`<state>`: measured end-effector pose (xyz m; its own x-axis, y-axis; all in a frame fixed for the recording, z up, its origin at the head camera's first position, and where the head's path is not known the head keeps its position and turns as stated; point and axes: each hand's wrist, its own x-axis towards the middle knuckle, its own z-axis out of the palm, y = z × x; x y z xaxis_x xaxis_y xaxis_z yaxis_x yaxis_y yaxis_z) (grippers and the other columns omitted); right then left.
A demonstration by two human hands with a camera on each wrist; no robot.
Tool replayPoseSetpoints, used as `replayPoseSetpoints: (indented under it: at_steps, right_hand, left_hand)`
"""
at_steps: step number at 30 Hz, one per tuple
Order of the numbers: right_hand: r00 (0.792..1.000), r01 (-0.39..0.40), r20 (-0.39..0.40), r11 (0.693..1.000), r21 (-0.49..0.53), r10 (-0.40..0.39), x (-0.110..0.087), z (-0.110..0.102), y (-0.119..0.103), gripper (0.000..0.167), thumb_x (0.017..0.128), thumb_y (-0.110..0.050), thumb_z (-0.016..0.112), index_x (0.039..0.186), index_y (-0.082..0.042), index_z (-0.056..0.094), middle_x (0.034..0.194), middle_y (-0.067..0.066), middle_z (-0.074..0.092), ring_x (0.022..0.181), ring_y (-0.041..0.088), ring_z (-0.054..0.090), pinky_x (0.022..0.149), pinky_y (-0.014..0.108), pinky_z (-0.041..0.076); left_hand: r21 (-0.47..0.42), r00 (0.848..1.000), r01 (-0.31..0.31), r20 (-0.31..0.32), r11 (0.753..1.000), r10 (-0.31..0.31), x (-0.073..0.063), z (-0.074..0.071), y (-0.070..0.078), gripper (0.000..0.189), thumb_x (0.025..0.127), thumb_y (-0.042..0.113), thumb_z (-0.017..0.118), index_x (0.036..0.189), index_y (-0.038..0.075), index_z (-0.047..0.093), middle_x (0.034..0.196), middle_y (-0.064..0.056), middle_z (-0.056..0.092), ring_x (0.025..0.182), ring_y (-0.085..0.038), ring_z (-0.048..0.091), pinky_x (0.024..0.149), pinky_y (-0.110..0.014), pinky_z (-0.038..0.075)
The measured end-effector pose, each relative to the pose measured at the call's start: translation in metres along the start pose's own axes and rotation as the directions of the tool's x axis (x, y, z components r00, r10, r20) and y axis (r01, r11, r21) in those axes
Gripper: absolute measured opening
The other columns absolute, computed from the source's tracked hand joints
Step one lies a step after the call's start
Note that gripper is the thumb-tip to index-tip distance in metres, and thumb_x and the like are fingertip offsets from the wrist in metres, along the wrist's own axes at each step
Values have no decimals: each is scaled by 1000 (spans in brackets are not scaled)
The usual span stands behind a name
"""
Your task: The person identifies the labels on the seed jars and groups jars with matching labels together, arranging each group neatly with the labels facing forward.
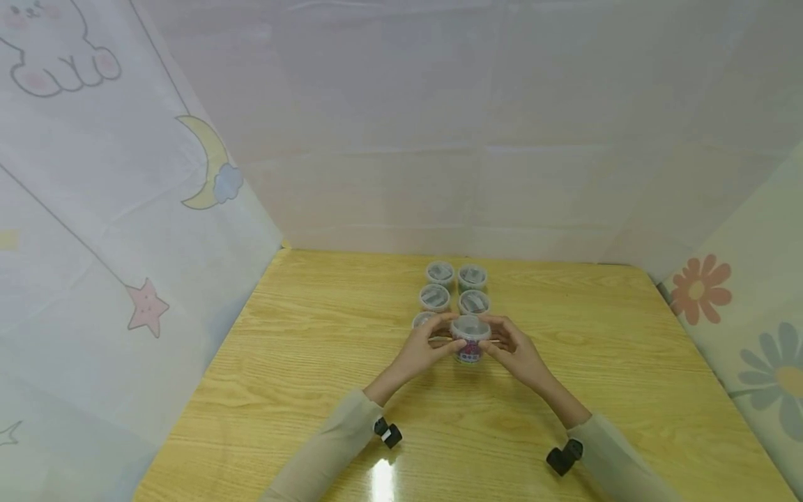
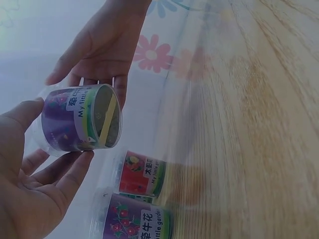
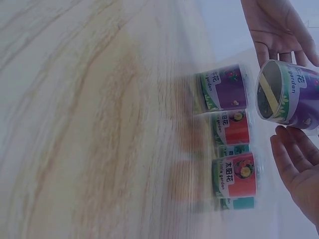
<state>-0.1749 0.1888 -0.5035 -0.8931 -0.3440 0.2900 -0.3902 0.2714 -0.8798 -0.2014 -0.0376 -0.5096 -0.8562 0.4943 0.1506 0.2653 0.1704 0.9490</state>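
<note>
A clear plastic seed cup (image 1: 470, 339) with a purple "My little garden" label is held between both hands, lifted off the table. My left hand (image 1: 429, 346) grips its left side, thumb toward the near face and fingers round behind. On the opposite side my right hand (image 1: 517, 354) holds it the same way. In the left wrist view the cup (image 2: 67, 119) is tipped enough that its clear bottom shows, with a yellow strip and dark contents inside. The right wrist view also shows that cup (image 3: 299, 97), above the fingertips of the right hand (image 3: 301, 174).
Several similar lidded cups stand in two columns just beyond the hands, including a back-left cup (image 1: 440, 273) and a right-hand cup (image 1: 474, 302). Another cup (image 1: 422, 319) is partly hidden by the left hand. The wooden table (image 1: 301, 362) meets a cloth backdrop (image 1: 389, 181).
</note>
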Motion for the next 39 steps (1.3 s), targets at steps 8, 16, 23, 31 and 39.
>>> replayPoseSetpoints:
  at_steps: [8, 16, 23, 31, 39]
  right_hand:
    - [1000, 17, -4, 998, 58, -16, -2, 0, 16, 53, 90, -4, 59, 138, -6, 38, 126, 19, 51, 108, 3, 54, 83, 24, 53]
    - [1000, -23, -2, 997, 74, 23, -5, 0, 19, 57, 89, -7, 62, 141, -7, 38, 129, 18, 49, 110, 12, 54, 86, 20, 51]
    - [1000, -13, 22, 998, 64, 12, -7, -1, 22, 58, 87, -7, 63, 139, -3, 39, 131, 21, 48, 113, 25, 54, 90, 29, 51]
    - [999, -20, 35, 998, 52, 19, -8, -2, 26, 59, 87, -8, 64, 140, -3, 37, 134, 21, 45, 115, 16, 53, 93, 30, 49]
    - [999, -29, 35, 998, 61, 27, -8, -3, 29, 60, 86, -10, 66, 139, -4, 39, 141, 21, 37, 116, 34, 50, 94, 27, 48]
  left_hand:
    - [69, 998, -56, 22, 996, 55, 0, 0, -1, 56, 86, 31, 66, 136, 19, 46, 134, -1, 49, 111, -20, 57, 93, -29, 49]
    - [120, 989, -145, 48, 982, 140, 3, 1, -3, 64, 82, 30, 68, 138, 10, 44, 131, -2, 52, 113, -16, 56, 93, -33, 49]
    - [226, 978, -205, 71, 952, 194, 7, 2, -12, 65, 82, 31, 67, 138, 8, 42, 131, -8, 53, 113, -19, 56, 88, -34, 52]
    - [309, 974, -223, 100, 925, 202, 9, 3, -12, 65, 83, 31, 67, 137, 4, 43, 137, -10, 49, 118, -18, 52, 92, -29, 49]
    - [376, 976, -213, 116, 902, 182, 11, 6, -11, 65, 84, 32, 66, 138, 4, 43, 138, -10, 47, 120, -17, 51, 94, -23, 47]
